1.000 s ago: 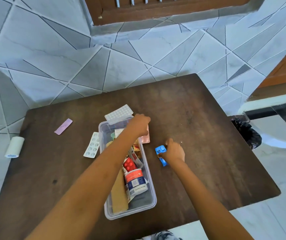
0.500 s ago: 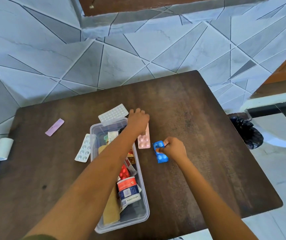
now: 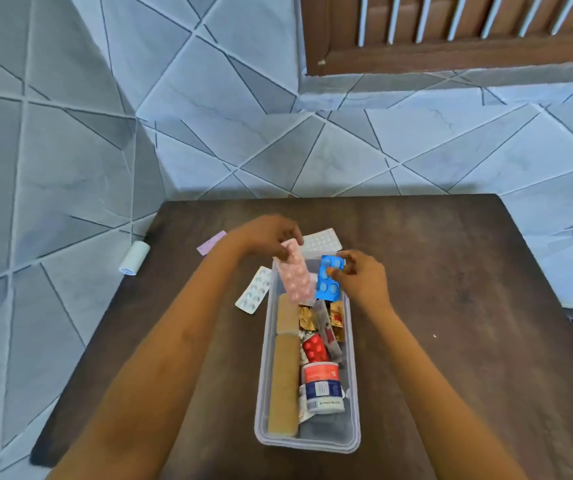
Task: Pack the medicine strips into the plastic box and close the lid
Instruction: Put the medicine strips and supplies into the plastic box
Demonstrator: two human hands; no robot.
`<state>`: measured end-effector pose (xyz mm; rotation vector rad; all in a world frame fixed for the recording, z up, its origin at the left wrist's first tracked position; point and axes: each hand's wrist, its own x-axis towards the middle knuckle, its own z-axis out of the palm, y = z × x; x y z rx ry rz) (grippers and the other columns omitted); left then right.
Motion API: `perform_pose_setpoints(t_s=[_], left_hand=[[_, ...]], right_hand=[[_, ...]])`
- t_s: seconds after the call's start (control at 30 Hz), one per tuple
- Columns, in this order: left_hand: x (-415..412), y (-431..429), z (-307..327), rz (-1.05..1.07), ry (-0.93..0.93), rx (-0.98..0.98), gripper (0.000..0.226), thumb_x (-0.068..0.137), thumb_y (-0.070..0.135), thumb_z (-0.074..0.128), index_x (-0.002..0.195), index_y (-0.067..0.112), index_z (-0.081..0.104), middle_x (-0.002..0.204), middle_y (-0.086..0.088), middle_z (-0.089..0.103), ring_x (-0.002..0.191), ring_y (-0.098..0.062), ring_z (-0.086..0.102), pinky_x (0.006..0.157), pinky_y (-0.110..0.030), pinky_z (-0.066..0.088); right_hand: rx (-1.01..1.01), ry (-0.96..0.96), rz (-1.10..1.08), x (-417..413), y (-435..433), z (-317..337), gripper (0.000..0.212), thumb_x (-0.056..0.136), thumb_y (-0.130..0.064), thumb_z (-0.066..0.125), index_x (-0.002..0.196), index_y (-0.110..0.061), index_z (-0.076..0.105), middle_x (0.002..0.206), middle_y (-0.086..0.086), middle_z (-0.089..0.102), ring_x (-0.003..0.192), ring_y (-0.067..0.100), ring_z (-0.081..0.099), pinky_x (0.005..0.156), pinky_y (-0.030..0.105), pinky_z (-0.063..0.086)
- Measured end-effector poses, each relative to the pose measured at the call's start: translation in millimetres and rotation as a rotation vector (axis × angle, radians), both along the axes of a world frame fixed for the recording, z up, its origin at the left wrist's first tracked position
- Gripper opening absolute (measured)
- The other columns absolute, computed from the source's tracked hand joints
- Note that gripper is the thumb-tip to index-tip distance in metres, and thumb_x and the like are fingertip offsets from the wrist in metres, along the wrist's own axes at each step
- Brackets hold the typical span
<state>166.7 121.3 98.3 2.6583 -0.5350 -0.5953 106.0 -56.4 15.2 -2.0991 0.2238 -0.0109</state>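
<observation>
A clear plastic box (image 3: 353,375) stands open on the dark wooden table (image 3: 451,306), holding a red strip, gold strips, a tan bandage roll and a small tub. My left hand (image 3: 267,235) pinches the top of a pink medicine strip (image 3: 297,277) that hangs over the box's far end. Beside it, my right hand (image 3: 361,277) pinches a blue medicine strip (image 3: 328,278), also above the far end. A white strip (image 3: 321,242) lies just beyond the box, a silver strip (image 3: 255,289) at its left side, and a purple strip (image 3: 210,242) farther left. No lid shows.
A white roll (image 3: 134,258) lies on the tiled floor off the table's left edge. Tiled wall and a wooden shutter rise behind the table. A dark bag shows at the right edge of the view. Bare tabletop stretches to the right of the box.
Both hands lifted their strips off the table right of the box and carried them over its far end. The camera view shifted, showing more wall.
</observation>
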Motion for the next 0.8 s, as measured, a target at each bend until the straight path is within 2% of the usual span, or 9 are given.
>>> perform_pose_setpoints(t_s=[0.03,0.1,0.2,0.37,0.53,0.6,0.63,0.73,0.8], left_hand=[[-2.9,4.7,-10.7,0.005,0.042,0.014,0.034,0.076,0.001,0.068,0.109,0.012,0.066,0.108,-0.008,0.063,0.096,-0.024,0.060,0.077,-0.034,0.053],[-8.6,4.9,-33.8,0.009,0.067,0.025,0.033,0.075,0.000,0.067,0.107,0.010,0.067,0.104,-0.008,0.063,0.086,-0.021,0.058,0.066,-0.029,0.050],[-11.6,3.6,-66.2,0.070,-0.007,-0.024,0.035,0.076,0.001,0.066,0.110,0.009,0.065,0.116,-0.013,0.065,0.102,-0.027,0.062,0.082,-0.036,0.051],[-18.5,-4.5,-92.3,0.117,-0.189,0.004,0.041,0.083,0.005,0.059,0.123,0.011,0.056,0.127,-0.014,0.055,0.114,-0.030,0.055,0.092,-0.035,0.046],[-30.5,-12.1,-104.6,-0.070,-0.059,0.181,0.021,0.085,0.010,0.053,0.097,0.001,0.067,0.095,-0.017,0.065,0.092,-0.030,0.061,0.075,-0.034,0.047],[-30.2,-12.0,-104.6,-0.083,-0.076,0.188,0.022,0.086,0.012,0.051,0.096,0.003,0.068,0.094,-0.015,0.066,0.090,-0.029,0.061,0.073,-0.034,0.046],[-28.2,-9.9,-103.4,-0.043,-0.107,0.122,0.024,0.085,0.012,0.051,0.099,0.005,0.069,0.095,-0.013,0.065,0.090,-0.027,0.061,0.074,-0.033,0.046],[-17.7,9.0,-90.6,0.220,-0.240,-0.162,0.024,0.087,0.009,0.051,0.098,0.011,0.071,0.101,-0.009,0.071,0.091,-0.025,0.065,0.076,-0.027,0.047],[-6.2,27.1,-85.7,0.390,-0.279,-0.242,0.023,0.085,0.005,0.052,0.095,0.010,0.072,0.100,-0.008,0.073,0.089,-0.024,0.066,0.074,-0.028,0.049]], right_hand=[[-0.056,-0.012,0.038,2.0,9.0,-0.2,0.034,0.080,-0.012,0.069,0.112,-0.004,0.060,0.103,0.018,0.069,0.087,0.026,0.065,0.071,0.027,0.053],[-0.162,-0.017,0.074,5.0,18.1,-5.4,0.032,0.079,-0.009,0.069,0.108,-0.004,0.058,0.104,0.021,0.067,0.091,0.031,0.065,0.077,0.035,0.054],[-0.331,0.008,0.127,9.3,24.0,-16.3,0.030,0.078,-0.007,0.067,0.105,-0.002,0.055,0.107,0.023,0.065,0.097,0.036,0.061,0.082,0.043,0.051],[-0.696,0.044,0.352,8.6,26.3,-31.5,0.043,0.087,-0.004,0.053,0.129,-0.006,0.045,0.136,0.015,0.049,0.111,0.032,0.058,0.090,0.038,0.050],[-0.965,-0.005,0.470,2.9,27.3,-46.1,0.032,0.089,-0.010,0.050,0.120,-0.007,0.057,0.131,0.010,0.056,0.129,0.025,0.042,0.107,0.035,0.039],[-0.948,-0.014,0.448,0.6,29.3,-45.3,0.029,0.089,-0.012,0.052,0.116,-0.008,0.060,0.126,0.010,0.060,0.124,0.024,0.047,0.105,0.035,0.040],[-0.899,-0.030,0.413,0.2,30.0,-41.8,0.026,0.088,-0.011,0.051,0.112,-0.008,0.062,0.122,0.010,0.062,0.117,0.025,0.052,0.099,0.034,0.044],[-0.688,-0.152,0.255,3.7,30.7,-23.6,0.024,0.088,-0.009,0.049,0.105,-0.008,0.065,0.109,0.013,0.068,0.097,0.028,0.062,0.079,0.035,0.051],[-0.558,-0.205,0.177,12.5,31.9,-9.9,0.024,0.091,-0.011,0.049,0.109,-0.007,0.064,0.109,0.014,0.068,0.096,0.028,0.063,0.076,0.033,0.051]])
